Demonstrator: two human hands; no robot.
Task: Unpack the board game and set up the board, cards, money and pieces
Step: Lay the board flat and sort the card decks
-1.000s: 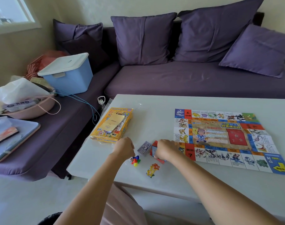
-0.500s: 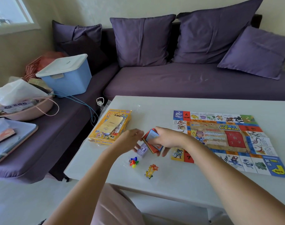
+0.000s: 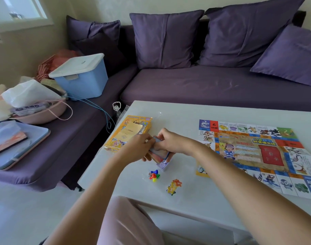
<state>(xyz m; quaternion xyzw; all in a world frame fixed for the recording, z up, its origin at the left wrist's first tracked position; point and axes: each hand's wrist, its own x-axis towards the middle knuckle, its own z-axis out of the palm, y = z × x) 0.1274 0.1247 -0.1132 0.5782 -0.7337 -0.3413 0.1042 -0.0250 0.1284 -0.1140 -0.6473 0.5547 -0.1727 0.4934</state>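
Change noted: a second ago the right hand (image 3: 170, 142) was pressed on the card stack (image 3: 160, 152) down on the bench (image 3: 186, 200) by the board's near corner, and the left hand (image 3: 140, 147) sat apart beside the pawns (image 3: 153, 175). Now both hands meet on the stack, raised just off the bench between the game box (image 3: 128, 134) and the board (image 3: 257, 151). Right fingers (image 3: 161, 134) are curled over its top edge. Left fingers (image 3: 148, 142) are curled against its left side and appear to pinch it. Whether a wrapper is being worked loose cannot be told. The purple money bundle (image 3: 163, 165) lies on the bench just under the stack. The board is already unfolded flat. Pawns and star tokens (image 3: 174, 186) sit loose near the front edge. Judgement: card step begun, money and pieces not yet placed.
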